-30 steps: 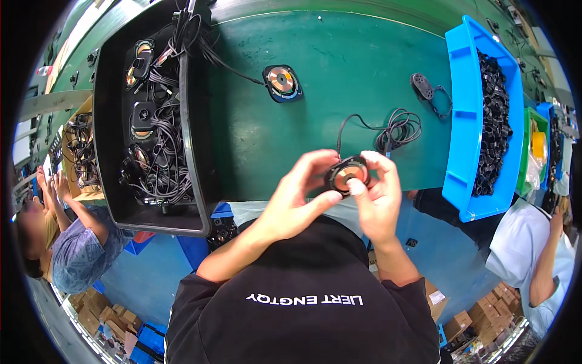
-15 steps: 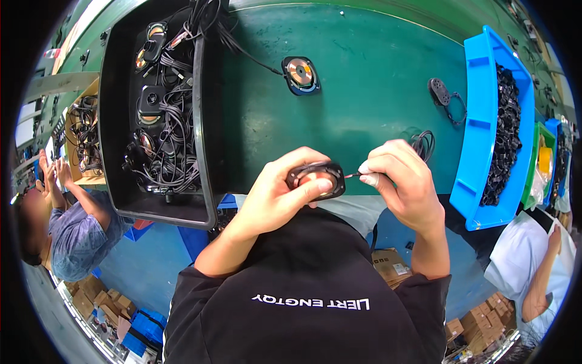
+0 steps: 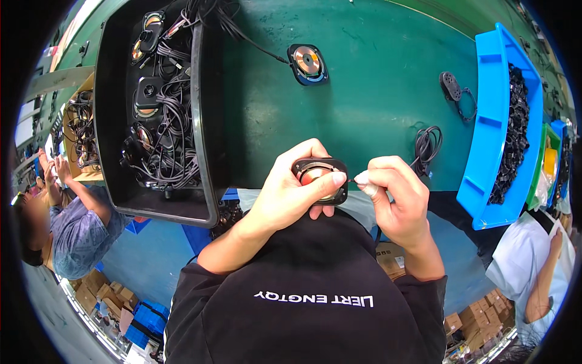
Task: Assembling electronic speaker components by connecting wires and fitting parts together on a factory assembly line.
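Observation:
Near the front edge of the green table, my left hand (image 3: 291,194) grips a black, square-cornered housing with a copper coil (image 3: 315,176), its thumb lying across the coil face. At the housing's right edge, my right hand (image 3: 397,194) pinches a thin wire (image 3: 351,181), of which only a short dark reddish bit shows. White coverings sit on some right fingertips. Just beyond that hand lies a looped black cable (image 3: 428,147). A second coil housing (image 3: 307,62) rests farther back, coil up, with a cable running left from it.
On the left stands a deep black bin (image 3: 209,151) holding coil housings and tangled cables. A blue bin (image 3: 488,133) of small black parts stands right, beside an oval black piece with a cord (image 3: 450,87). People sit on both sides.
My right fingertips have come closer to the housing's edge, so less wire shows between them. The housing has shifted slightly right and tilted more face-up; my left hand still holds it.

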{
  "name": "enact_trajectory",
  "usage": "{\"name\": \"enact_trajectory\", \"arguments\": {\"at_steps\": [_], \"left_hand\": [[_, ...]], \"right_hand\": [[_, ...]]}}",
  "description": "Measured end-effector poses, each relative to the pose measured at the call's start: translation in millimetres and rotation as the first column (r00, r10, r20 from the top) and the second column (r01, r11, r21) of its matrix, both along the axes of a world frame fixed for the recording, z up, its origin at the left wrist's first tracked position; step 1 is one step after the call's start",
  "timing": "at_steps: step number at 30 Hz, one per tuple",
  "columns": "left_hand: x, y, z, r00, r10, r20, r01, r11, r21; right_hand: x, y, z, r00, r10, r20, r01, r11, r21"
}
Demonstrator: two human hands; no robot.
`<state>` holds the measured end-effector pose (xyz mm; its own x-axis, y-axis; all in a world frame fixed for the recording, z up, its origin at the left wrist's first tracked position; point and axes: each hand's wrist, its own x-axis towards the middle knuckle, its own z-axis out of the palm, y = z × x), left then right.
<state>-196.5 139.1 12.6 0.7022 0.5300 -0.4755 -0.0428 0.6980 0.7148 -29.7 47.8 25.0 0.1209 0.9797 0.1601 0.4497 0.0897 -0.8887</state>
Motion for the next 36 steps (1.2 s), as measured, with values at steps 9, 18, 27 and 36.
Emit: {"name": "enact_trajectory", "arguments": {"at_steps": [9, 18, 27, 36], "left_hand": [[-1.4, -0.6, -3.1, 0.995, -0.071, -0.066, 0.074, 0.997, 0.034], [1.2, -6.0, -2.7, 0.996, -0.072, -0.045, 0.07, 0.997, -0.036], [2.1, -3.1, 7.8, 0.995, -0.04, -0.087, 0.042, 0.999, 0.018], [3.8, -8.3, 7.7, 0.996, -0.068, -0.061, 0.072, 0.995, 0.069]], "right_hand": [[-9.0, -8.9, -2.6, 0.998, -0.06, -0.033, 0.06, 0.998, -0.01], [-13.8, -13.7, -3.7, 0.969, -0.091, -0.23, 0.085, 0.996, -0.033], [5.5, -11.7, -6.3, 0.997, 0.063, -0.048, -0.064, 0.998, -0.016], [4.5, -12.5, -7.3, 0.973, 0.203, 0.109, -0.202, 0.979, -0.02]]}}
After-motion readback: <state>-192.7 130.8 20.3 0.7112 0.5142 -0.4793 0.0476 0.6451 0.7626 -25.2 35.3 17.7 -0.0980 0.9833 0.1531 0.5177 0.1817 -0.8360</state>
